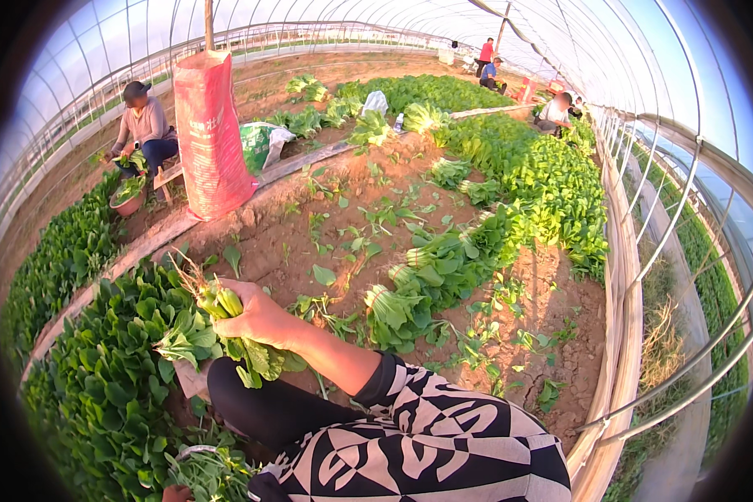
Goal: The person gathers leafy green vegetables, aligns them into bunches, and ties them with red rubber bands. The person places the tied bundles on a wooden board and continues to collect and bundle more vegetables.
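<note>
My right hand (257,317) is closed around a small bunch of leafy greens (218,301), its pale stems and thin roots pointing up and away from me. Leaves hang below the fist, over my dark-clad knee. Beside it, more pale-stemmed greens (188,339) rest above a light wooden piece (191,379), partly hidden by my leg. Only a sliver of my left hand (179,493) shows at the bottom edge, next to a heap of loose greens (210,474) with a pale curved rim (194,450); its fingers cannot be made out.
Growing greens (106,376) stand to the left. Tied bunches (395,304) lie in a row on the soil. A tall red woven sack (210,138) stands by a plank-like strip (301,160). A seated person (144,125) handles greens; several others work farther off. Metal tunnel hoops (684,376) line the right.
</note>
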`<state>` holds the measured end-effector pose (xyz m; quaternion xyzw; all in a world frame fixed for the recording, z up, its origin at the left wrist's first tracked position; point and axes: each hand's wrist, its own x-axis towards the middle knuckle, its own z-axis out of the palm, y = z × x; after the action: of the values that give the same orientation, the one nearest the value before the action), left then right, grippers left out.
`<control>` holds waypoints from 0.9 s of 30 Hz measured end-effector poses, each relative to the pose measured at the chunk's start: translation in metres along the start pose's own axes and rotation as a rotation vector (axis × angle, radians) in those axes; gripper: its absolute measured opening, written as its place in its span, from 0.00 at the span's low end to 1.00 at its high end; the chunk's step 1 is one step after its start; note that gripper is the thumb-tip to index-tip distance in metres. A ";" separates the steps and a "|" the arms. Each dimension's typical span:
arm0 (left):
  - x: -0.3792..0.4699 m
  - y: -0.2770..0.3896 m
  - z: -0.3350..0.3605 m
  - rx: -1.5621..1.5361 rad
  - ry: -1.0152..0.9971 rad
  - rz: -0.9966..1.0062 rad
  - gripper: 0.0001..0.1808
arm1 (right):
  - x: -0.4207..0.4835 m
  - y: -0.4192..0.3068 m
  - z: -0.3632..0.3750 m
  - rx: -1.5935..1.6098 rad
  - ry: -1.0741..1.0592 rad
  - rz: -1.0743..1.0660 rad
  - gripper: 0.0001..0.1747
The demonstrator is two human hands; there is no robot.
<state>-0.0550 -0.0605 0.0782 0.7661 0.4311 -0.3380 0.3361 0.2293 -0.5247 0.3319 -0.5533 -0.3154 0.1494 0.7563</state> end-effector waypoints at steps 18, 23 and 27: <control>-0.100 -0.002 0.019 -0.056 0.215 0.188 0.20 | 0.059 0.077 0.011 -0.480 0.027 0.192 0.14; -0.121 -0.014 0.039 0.001 0.248 0.137 0.22 | 0.115 0.144 0.031 -1.036 -0.177 0.128 0.21; -0.138 -0.013 0.052 0.057 0.278 0.041 0.23 | 0.165 0.180 0.064 -1.384 -0.331 -0.016 0.14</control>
<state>-0.1334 -0.1573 0.1584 0.8233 0.4480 -0.2338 0.2584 0.3356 -0.3204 0.2279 -0.8744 -0.4527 -0.0088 0.1744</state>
